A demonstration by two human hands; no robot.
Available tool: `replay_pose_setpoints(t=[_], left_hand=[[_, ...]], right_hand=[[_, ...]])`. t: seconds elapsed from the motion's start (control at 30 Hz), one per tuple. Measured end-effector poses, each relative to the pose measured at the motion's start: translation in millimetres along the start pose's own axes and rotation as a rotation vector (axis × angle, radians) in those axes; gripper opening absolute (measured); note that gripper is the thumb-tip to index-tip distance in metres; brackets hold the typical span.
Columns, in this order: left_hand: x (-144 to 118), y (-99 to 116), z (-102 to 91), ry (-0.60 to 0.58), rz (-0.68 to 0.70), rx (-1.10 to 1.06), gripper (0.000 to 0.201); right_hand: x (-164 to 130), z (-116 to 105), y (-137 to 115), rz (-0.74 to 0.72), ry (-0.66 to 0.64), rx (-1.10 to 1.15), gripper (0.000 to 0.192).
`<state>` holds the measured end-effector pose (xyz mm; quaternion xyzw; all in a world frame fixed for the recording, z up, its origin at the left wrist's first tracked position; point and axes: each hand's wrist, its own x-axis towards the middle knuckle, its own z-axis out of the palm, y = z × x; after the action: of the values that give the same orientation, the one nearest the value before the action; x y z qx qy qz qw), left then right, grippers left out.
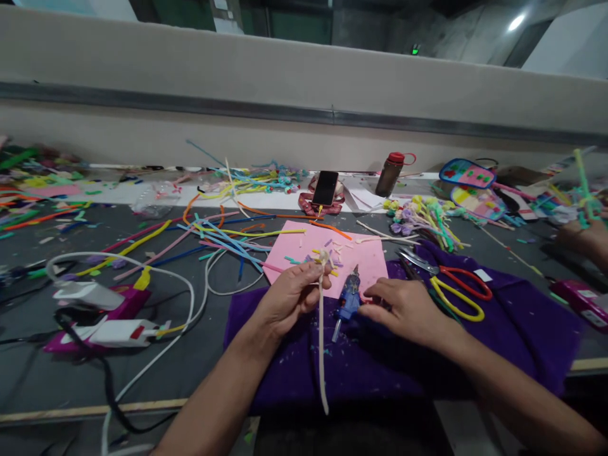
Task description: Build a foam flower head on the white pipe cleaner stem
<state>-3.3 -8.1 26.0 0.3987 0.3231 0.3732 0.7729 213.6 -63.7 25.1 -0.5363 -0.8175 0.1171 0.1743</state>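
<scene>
Frame centre: left hand (292, 294), grip pinched on pale stem (322, 348); right hand (403, 307), grip apart beside blue glue gun (350, 297). Best: stem steady, skin clear of nozzle (355, 270).

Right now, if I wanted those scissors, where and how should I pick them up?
Probably best by the red and yellow handles, coming from the right: the scissors lie with both loops toward that side, over the purple cloth, while the metal blades point left, away from you.
</scene>
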Motion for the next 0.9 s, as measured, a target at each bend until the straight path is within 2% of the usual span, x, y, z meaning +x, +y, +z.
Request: replay_pose_setpoints(t=[0.13, 0.47, 0.57, 0.7, 0.8, 0.9], left_hand=[[1.3, 0.3, 0.8, 0.031, -0.012, -0.015, 0.018], [6.5, -0.5, -3.1, 0.035, 0.008, 0.01, 0.017], [6.8, -0.6, -3.3, 0.023, 0.025, 0.027, 0.018], [5.1, 0.5, -2.7, 0.03, 0.016, 0.017, 0.02], [4.1, 1.2, -2.2, 0.049, -0.009, 0.009, 0.021], [4.3, 0.5, -2.1, 0.065, -0.009, 0.008, 0.02]], right_hand=[[-15.2, 14.8, -3.6, 0.033, -0.029, -0.241, 0.036], [-11.0, 17.9, -6.7, 0.073, -0.075, -0.282, 0.043], [-11.2, 19.2, -6.0, 0.084, -0.06, -0.282, 0.036], [-12.0, 13.1, -0.6, 0.147, 0.073, -0.082, 0.025], [-12.8, 6.3, 7.0, 0.211, 0.221, 0.191, 0.022], [-12.5, 2.8, 14.9, 0.266, 0.294, 0.551, 0.021]])
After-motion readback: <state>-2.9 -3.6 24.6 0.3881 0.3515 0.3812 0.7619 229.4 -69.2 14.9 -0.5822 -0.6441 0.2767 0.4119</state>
